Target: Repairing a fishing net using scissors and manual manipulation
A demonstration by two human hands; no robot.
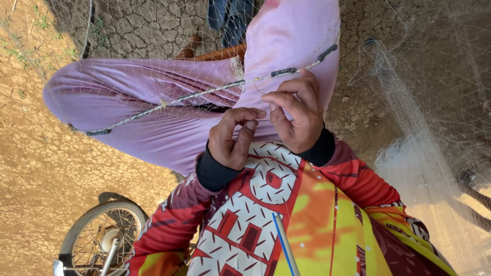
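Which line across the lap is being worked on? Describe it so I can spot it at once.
Start at the lilac trouser legs filling the upper frame. A pale cord runs diagonally across them, up to the two hands at centre. Unlike the fine mesh around it, it is thick and strung with dark cylindrical weights.

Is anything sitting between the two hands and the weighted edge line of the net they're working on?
Nothing visible does. The right hand already rests against the weighted line, fingers curled at it, and the left hand pinches close beside it. Only the fine net mesh lies draped over the purple-clad legs behind the line.
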